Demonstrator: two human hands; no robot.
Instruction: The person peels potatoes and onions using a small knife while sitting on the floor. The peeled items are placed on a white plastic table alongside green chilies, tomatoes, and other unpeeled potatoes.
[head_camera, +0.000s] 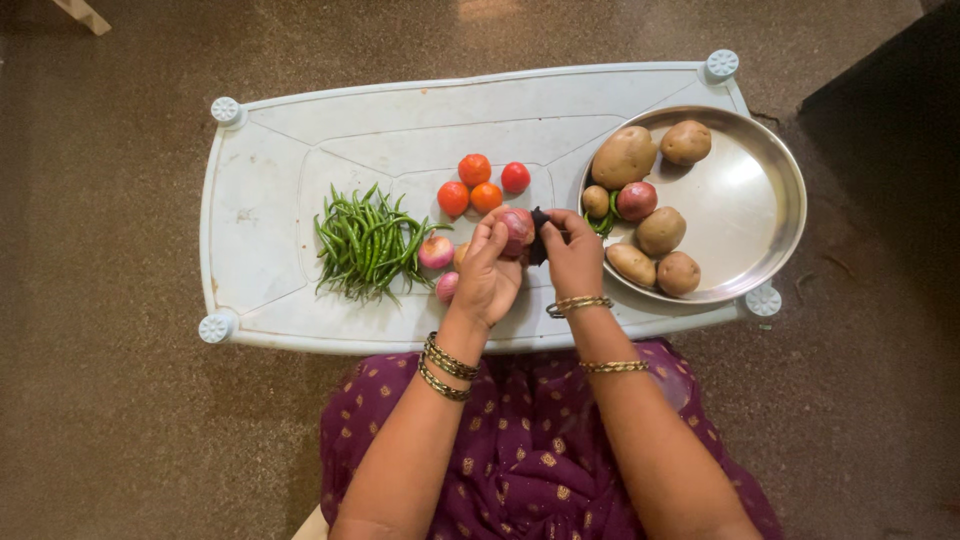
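My left hand (487, 275) grips a red onion (518, 229) above the middle of a small white plastic table (270, 250). My right hand (573, 258) pinches a dark piece (539, 236) against the onion's right side; whether it is peel or a cloth I cannot tell. Other red onions (436, 251) lie on the table just left of my left hand. A round steel plate (745, 215) at the table's right end holds several potatoes (624, 157), one red onion (637, 200) and a few green chillies (604, 222).
A pile of green chillies (366, 243) lies left of centre on the table. Several tomatoes (474, 170) sit behind my hands. Brown speckled floor (110, 420) surrounds the table. A dark object (890, 90) stands at the right edge.
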